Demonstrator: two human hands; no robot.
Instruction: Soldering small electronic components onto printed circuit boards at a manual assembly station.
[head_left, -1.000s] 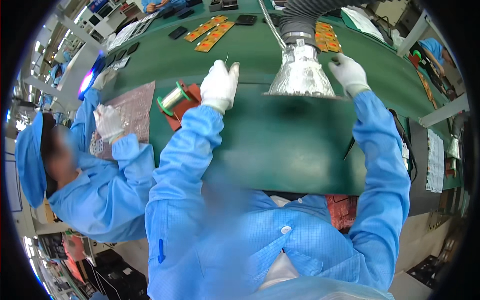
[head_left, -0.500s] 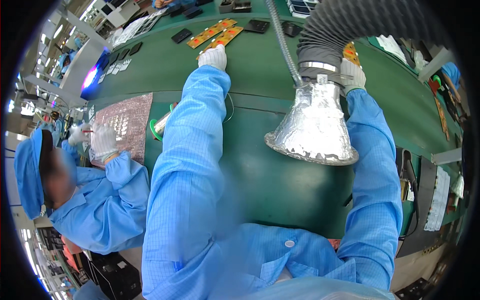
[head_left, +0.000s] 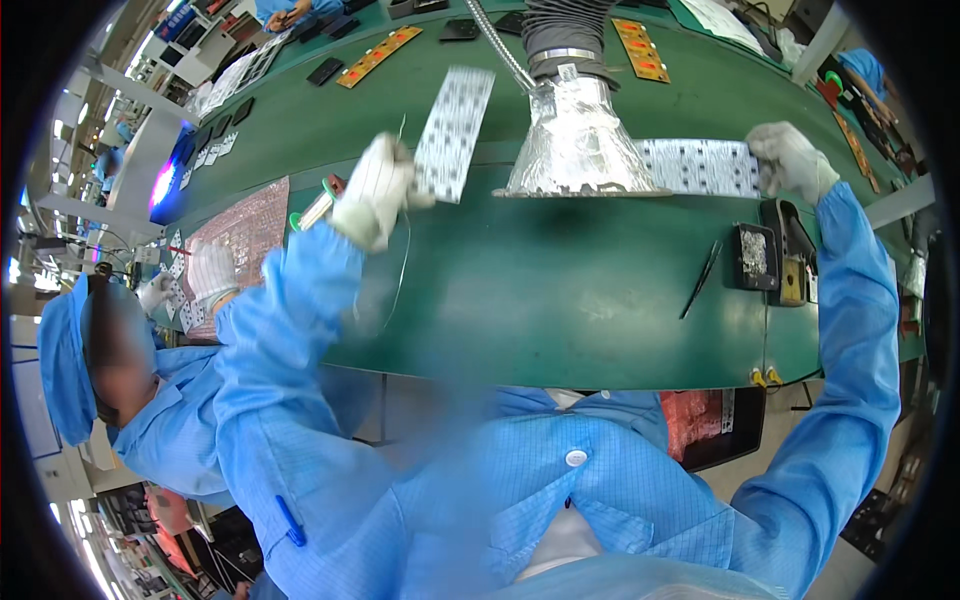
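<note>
Apparently to spare the dotted faces, the grip of the left hand (head_left: 378,192) pinches one white panel (head_left: 454,135) near its lower corner, tilted over the green bench (head_left: 540,300), while the right hand (head_left: 792,158) pinches a second panel (head_left: 700,167) by its right end (the other disappears behind the foil-wrapped hood (head_left: 578,140)).

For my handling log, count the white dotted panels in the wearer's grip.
2: the left panel in the left grip; the right panel in the right grip, partly behind the foil-covered hood. Any stacked beneath would be hidden.
</note>
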